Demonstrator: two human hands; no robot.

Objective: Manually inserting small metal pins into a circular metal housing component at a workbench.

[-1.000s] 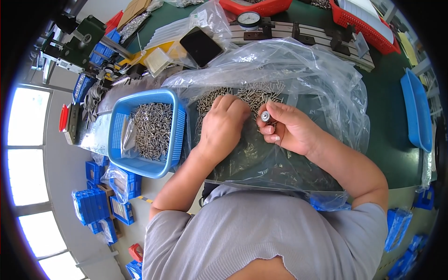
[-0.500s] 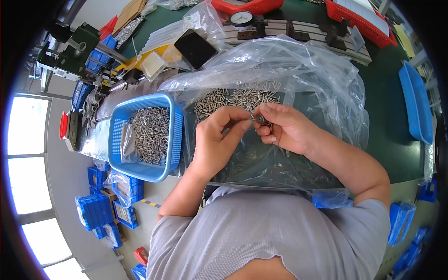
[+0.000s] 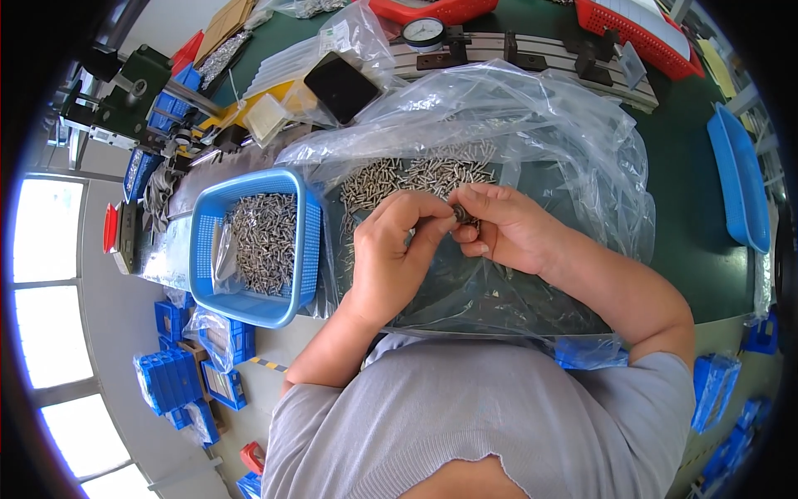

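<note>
My right hand [image 3: 507, 223] is closed round a small dark, round metal part [image 3: 462, 214], held above the clear plastic sheet. From the left, my left hand [image 3: 397, 241] brings thumb and forefinger together in a pinch against that part. Whatever lies between those fingertips is hidden. Just beyond my hands, a loose heap of small metal pins [image 3: 445, 172] is spread on the plastic bag [image 3: 573, 125]. More of the same kind of pins [image 3: 264, 241] fill much of a blue plastic basket [image 3: 309, 249] to the left of my left hand.
A black phone [image 3: 342, 87] lies behind the bag. Behind it are a dial gauge [image 3: 424, 32] and a slotted metal rail [image 3: 565, 68]. A blue tray [image 3: 738, 179] is at the right edge, red baskets [image 3: 632, 37] at the back. Blue crates [image 3: 169, 378] stand on the floor at left.
My left fingertips have moved slightly right, up against the round part, closing the small gap where a thin shiny piece showed. My right hand stays nearly still. The whole view has shifted a little.
</note>
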